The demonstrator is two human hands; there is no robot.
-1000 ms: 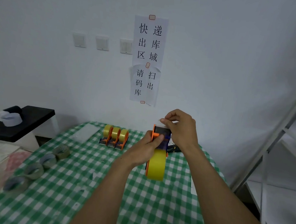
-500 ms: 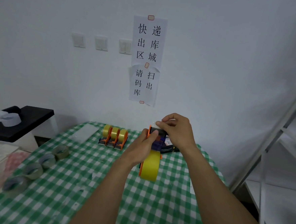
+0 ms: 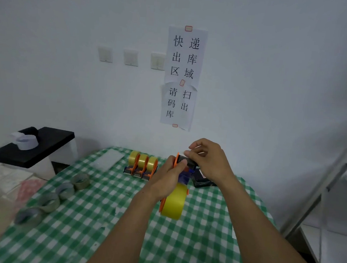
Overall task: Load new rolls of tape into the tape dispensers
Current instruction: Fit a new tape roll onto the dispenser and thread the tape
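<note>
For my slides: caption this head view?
Left hand grips an orange dispenser holding a yellow tape roll; right hand pinches its top; three loaded dispensers stand behind.

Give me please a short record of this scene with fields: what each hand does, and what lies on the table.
left hand: grips the held dispenser by its middle
right hand: pinches the dispenser's black top end
yellow roll: mounted at the dispenser's lower end
loaded: three loaded dispensers, side by side at the far edge
loose: four loose rolls, in a line at the left
surface: green-and-white checked cloth
</note>
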